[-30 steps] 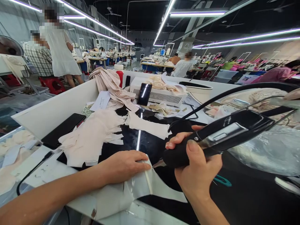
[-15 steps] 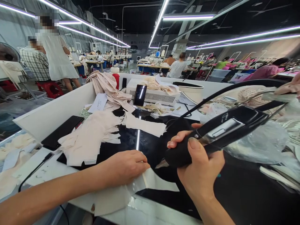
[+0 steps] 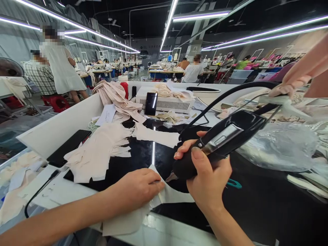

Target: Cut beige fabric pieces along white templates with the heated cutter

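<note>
My right hand (image 3: 208, 177) is wrapped round the handle of a black corded electric iron (image 3: 242, 124) with a silver panel on top. The iron's pointed metal tip (image 3: 171, 177) is low over the black work surface (image 3: 266, 201), close to my left hand. My left hand (image 3: 139, 188) has its fingers closed at the edge of a pale fabric piece (image 3: 176, 195), which lies over the table's front edge. Beyond, a cream fabric strip (image 3: 156, 134) overlaps a stack of cut pale pieces (image 3: 96, 147).
A dark phone (image 3: 151, 103) leans against a white vented box (image 3: 174, 103). A black tablet-like slab (image 3: 68, 147) lies left, beside a white side wall (image 3: 58, 119). Plastic bags (image 3: 279, 147) are on the right. A teal clip (image 3: 234, 183) lies near my right wrist. People sit and stand behind.
My right hand and the iron have shifted left. More of the teal clip now shows. My left hand stays on the fabric piece, slightly lower in view.
</note>
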The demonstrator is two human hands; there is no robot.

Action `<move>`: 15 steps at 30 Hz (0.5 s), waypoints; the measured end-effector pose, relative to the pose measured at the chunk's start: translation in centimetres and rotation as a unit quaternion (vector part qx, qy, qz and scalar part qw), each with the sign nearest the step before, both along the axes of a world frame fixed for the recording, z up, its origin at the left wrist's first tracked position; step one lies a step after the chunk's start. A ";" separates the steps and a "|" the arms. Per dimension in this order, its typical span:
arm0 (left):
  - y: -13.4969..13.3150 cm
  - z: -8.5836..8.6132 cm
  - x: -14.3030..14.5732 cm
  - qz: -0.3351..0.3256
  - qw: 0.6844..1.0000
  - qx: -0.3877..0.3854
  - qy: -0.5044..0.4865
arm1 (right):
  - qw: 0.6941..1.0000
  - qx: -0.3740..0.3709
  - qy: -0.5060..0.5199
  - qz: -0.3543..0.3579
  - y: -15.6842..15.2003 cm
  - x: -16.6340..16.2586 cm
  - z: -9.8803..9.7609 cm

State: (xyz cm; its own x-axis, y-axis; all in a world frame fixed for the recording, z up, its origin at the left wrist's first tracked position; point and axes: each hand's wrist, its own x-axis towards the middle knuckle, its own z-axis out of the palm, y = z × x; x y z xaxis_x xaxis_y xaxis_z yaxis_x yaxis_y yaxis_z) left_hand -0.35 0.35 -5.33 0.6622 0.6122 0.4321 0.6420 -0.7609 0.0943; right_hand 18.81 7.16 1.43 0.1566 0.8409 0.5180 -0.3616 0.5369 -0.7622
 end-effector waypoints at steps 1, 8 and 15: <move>-0.1 0.0 0.0 0.003 1.000 0.000 -0.001 | 1.000 0.003 -0.001 0.001 0.0 -0.1 -0.1; -0.3 -0.1 -0.1 0.007 1.000 0.016 0.016 | 1.000 0.007 -0.013 0.003 -0.1 -0.2 -0.7; -0.3 0.0 -0.2 0.001 0.999 0.042 0.015 | 1.000 -0.003 -0.009 -0.006 -0.2 0.3 -0.4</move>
